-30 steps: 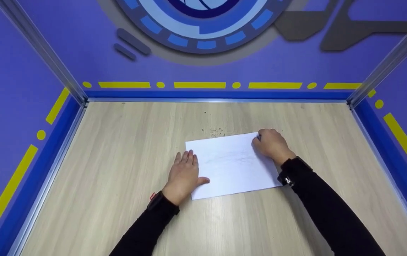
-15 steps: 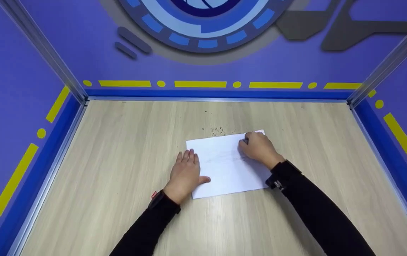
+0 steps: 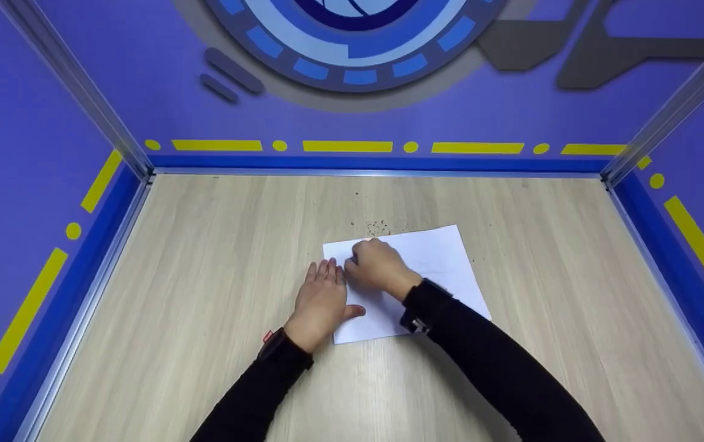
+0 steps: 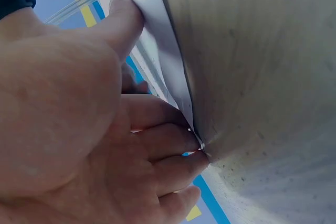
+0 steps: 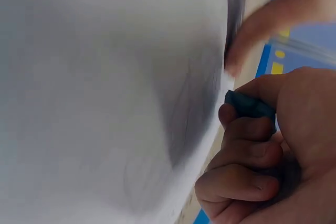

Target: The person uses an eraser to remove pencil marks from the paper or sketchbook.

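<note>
A sheet of white paper (image 3: pixel 441 258) lies slightly turned on the wooden table. Faint grey pencil lines (image 5: pixel 185 103) run across it in the right wrist view. My left hand (image 3: pixel 320 302) rests flat along the paper's left edge, fingers straight and thumb (image 4: pixel 126 19) out over the sheet. Curled fingers of my right hand (image 3: pixel 379 268) grip a small dark teal eraser (image 5: pixel 249 106) over the paper's upper left part, right beside the left fingertips. Most of the eraser is hidden in that fist, and the head view does not show it.
Dark crumbs (image 3: pixel 378 227) are scattered on the table (image 3: pixel 235 264) just beyond the paper's far edge. Blue printed panels (image 3: pixel 352 116) with metal rails stand around the back and both sides.
My right hand has swept left across the paper with the eraser, from the upper right corner to beside the left hand. The left hand stays in place.
</note>
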Tool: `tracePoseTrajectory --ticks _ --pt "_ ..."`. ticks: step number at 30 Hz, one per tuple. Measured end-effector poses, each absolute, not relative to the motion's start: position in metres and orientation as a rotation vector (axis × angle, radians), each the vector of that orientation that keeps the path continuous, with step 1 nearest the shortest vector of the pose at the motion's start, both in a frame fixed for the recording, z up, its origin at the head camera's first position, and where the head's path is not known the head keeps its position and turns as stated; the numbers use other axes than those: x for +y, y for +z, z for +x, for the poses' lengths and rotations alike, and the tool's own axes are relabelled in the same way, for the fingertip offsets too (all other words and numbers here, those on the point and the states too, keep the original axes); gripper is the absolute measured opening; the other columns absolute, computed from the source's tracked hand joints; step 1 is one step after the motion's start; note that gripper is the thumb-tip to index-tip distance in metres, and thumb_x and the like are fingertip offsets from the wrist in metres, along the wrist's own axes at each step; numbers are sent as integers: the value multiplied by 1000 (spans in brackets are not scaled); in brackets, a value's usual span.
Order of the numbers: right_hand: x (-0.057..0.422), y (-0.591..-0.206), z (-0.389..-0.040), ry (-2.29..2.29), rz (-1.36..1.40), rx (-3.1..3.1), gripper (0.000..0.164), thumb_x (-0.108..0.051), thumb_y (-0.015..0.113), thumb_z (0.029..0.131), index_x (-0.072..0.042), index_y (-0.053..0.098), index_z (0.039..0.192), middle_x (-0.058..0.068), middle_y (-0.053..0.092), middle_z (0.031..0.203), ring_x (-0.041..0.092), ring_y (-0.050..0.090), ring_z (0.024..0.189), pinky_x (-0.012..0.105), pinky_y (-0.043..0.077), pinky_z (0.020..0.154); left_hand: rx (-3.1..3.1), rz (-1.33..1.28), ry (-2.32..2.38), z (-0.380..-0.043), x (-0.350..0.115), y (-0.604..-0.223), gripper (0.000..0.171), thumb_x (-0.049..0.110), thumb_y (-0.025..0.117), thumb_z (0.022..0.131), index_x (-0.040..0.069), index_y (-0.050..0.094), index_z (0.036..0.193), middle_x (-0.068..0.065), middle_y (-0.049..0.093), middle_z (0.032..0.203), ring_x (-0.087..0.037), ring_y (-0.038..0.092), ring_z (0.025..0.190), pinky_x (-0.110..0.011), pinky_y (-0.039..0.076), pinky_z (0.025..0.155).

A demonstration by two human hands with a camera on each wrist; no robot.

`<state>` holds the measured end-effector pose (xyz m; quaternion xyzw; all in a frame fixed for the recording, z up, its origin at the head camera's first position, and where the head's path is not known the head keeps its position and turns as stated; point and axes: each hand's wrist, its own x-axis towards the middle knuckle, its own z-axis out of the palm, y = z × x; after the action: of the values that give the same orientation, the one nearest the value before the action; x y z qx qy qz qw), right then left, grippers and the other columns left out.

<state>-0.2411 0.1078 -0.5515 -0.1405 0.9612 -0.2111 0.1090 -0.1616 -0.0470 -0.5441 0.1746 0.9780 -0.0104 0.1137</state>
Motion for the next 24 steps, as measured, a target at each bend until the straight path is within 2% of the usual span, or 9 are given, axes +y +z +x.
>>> tracePoseTrajectory --ticks 3,7,11,15,19,21,24 --pt "104 -559 -242 -608 -435 2855 34 -30 65 100 -13 58 71 11 68 80 33 66 85 52 57 78 2888 541 -63 -161 -47 -544 104 75 64 98 -5 50 162 -24 48 172 -38 43 164 -52 31 139" --pt "109 -554 -241 -634 -386 2809 35 -31 67 102 -13 57 73 11 66 83 33 64 90 51 56 82 2897 544 -102 -161 -47 -544 105 78 62 97 -4 51 162 -24 49 171 -37 45 163 -52 33 138" --pt "125 -552 -240 -633 -352 2809 31 -29 67 101 -12 60 77 14 70 89 34 66 94 52 58 88 2885 521 -101 -161 -47 -544 106 79 62 97 -4 49 163 -23 48 172 -36 44 164 -52 31 139" --pt "155 -554 -241 -673 -296 2835 28 -26 68 98 -13 58 76 10 66 83 30 64 84 46 56 78 2864 499 -81 -161 -47 -543 107 78 63 97 -4 47 164 -23 45 174 -35 42 166 -52 30 139" --pt "195 -554 -241 -736 -237 2814 30 -24 67 98 -16 52 73 4 54 74 25 57 72 37 46 66 2857 487 -83 -161 -46 -543 108 78 62 97 -4 46 165 -23 44 175 -35 41 166 -53 29 140" --pt "217 -554 -241 -738 -220 2815 29 -24 65 99 -14 53 74 4 53 75 25 56 73 36 45 67 2856 487 -89 -161 -47 -543 108 79 62 97 -4 46 165 -23 44 175 -35 40 166 -52 29 140" --pt "247 -554 -238 -715 -186 2839 25 -25 63 99 -5 63 83 10 60 83 27 59 81 41 50 74 2862 493 -93 -161 -47 -544 108 79 62 97 -4 47 164 -23 45 174 -36 41 166 -52 29 140"
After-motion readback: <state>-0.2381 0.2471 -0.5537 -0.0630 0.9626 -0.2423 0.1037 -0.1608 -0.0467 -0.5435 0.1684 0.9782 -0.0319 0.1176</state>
